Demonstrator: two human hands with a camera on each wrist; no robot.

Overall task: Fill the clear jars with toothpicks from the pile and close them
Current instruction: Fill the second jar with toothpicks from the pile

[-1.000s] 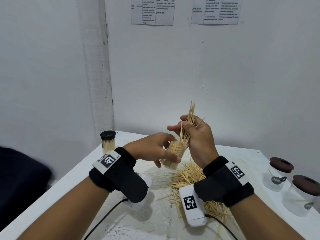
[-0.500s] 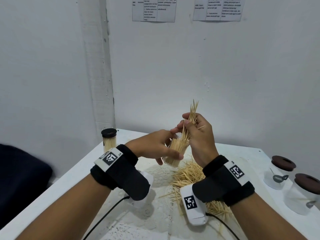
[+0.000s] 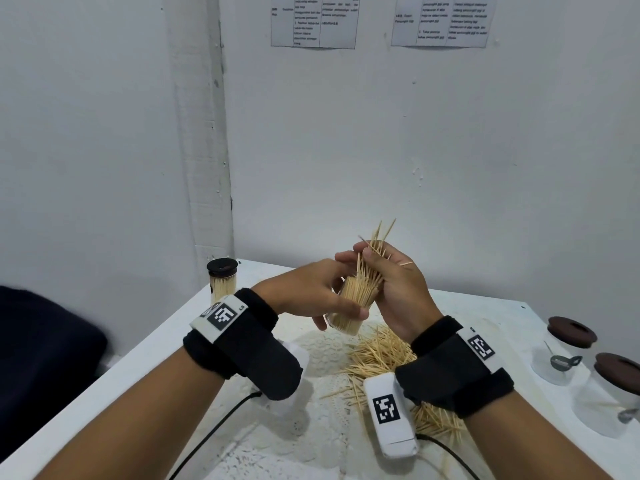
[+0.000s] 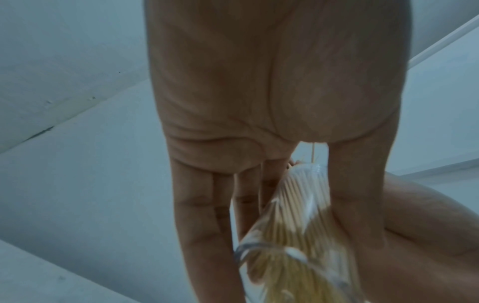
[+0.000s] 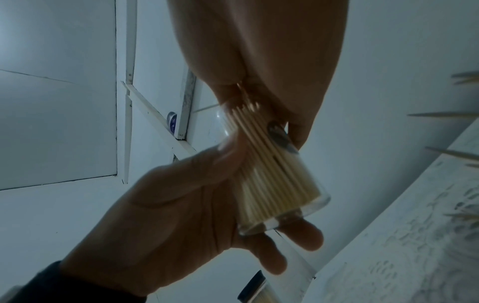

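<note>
left hand (image 3: pixel 304 292) grip: grasping jar (image 3: pixel 349 306) | right hand (image 3: pixel 398 282) grip: grasping toothpicks (image 3: pixel 375 251) above jar

Both hands raised together, left hand (image 3: pixel 304 292) fingers curled, right hand (image 3: pixel 398 285) pinched, wrists strapped.

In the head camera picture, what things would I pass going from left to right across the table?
Closed jar full of toothpicks → left hand → clear jar it holds → right hand pinching a bunch of toothpicks → two lidded jars, the nearer-in one, then the edge one.
</note>
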